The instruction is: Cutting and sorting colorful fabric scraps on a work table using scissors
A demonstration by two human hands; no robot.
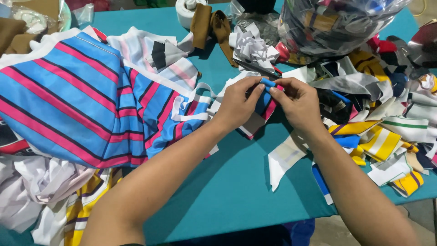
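A small blue and pink striped fabric piece (pixel 265 101) is held above the teal table (pixel 227 191), near its middle, between both hands. The left hand (pixel 237 104) is closed on the near edge of the piece, thumb and forefinger pinched together on the cloth. The right hand (pixel 298 102) is clamped on the opposite edge, fingertips (pixel 274 89) pressed to a blue fold at the top. The two grips meet almost tip to tip, so the edge is kept taut and level, apparently for alignment or folding.

To the left, a large blue, pink and black striped garment panel (pixel 77 105) with white trim lies spread flat and reaches up to the held piece. White cloth (pixel 41 182) is bunched beneath it at the near left corner. To the right, a loose heap of rib-knit collar and cuff strips (pixel 387 136) in yellow, white, grey and navy lies within reach of the right hand. A clear plastic bag of scraps (pixel 332 23) stands behind the heap. A brown strip (pixel 214 25) and a white roll (pixel 184 11) rest at the far edge. One white strip (pixel 284 159) lies apart, under the right wrist.
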